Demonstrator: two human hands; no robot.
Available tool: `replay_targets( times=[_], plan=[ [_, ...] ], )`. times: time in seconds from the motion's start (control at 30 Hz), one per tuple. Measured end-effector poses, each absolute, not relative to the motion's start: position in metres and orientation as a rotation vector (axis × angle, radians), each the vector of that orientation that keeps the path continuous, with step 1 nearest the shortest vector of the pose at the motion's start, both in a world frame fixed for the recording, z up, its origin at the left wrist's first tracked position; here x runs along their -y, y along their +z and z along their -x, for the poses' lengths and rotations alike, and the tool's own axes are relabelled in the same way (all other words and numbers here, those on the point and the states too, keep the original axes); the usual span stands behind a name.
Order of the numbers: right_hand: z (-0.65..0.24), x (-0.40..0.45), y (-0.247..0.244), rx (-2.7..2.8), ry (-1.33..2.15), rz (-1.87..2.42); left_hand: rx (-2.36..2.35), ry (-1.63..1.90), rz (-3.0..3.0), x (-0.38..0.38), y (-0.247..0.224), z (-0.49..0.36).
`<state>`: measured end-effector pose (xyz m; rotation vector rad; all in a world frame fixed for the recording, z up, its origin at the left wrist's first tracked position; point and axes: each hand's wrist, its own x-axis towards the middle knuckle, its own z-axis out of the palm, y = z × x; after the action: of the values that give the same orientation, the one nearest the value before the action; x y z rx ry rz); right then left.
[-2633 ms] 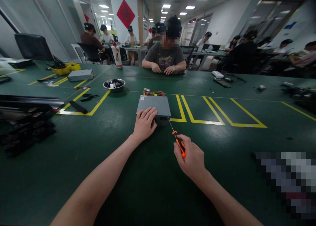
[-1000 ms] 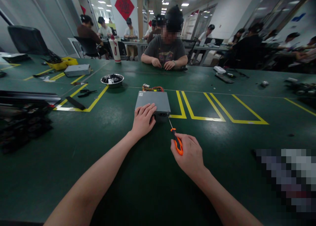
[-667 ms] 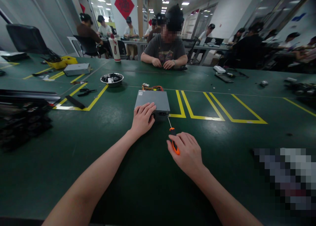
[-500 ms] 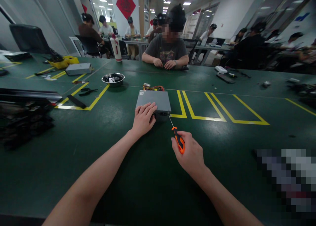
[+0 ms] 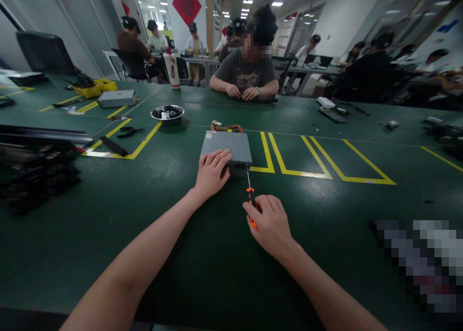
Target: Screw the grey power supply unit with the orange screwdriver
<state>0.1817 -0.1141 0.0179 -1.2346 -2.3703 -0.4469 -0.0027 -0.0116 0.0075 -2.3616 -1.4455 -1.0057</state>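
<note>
A grey computer power supply (image 5: 235,145) lies on the green table, its bundle of coloured wires (image 5: 226,127) at the far side. My left hand (image 5: 212,172) grips its near left corner, fingers on top and thumb down the front face. In my right hand (image 5: 271,220) is a screwdriver (image 5: 250,196) with an orange and black handle, the fingers closed around it. The screwdriver's thin shaft points away from me, and its tip meets the front face near the lower right corner. Whatever the tip touches is too small to make out.
A steel bowl (image 5: 167,114) with small parts stands beyond to the left. Pliers (image 5: 130,131) and a black strip (image 5: 114,147) lie left, near dark metal parts (image 5: 39,177). Yellow tape (image 5: 307,174) marks the table at right. A person (image 5: 248,71) sits opposite.
My right hand has shifted slightly left, swinging the screwdriver handle left so that the tool points more directly at the power supply. My left hand keeps its hold.
</note>
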Motion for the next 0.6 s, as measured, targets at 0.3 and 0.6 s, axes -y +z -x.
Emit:
replay_targets(
  times=[0.3,0.6],
  plan=[
    [-0.178,0.121,0.017,2.305,-0.364,1.118,1.433,-0.996,2.364,0.011,0.006,0.003],
    [-0.171,0.108,0.009,2.330,-0.295,1.177,1.437,-0.997,2.364,0.011,0.006,0.003]
  ],
)
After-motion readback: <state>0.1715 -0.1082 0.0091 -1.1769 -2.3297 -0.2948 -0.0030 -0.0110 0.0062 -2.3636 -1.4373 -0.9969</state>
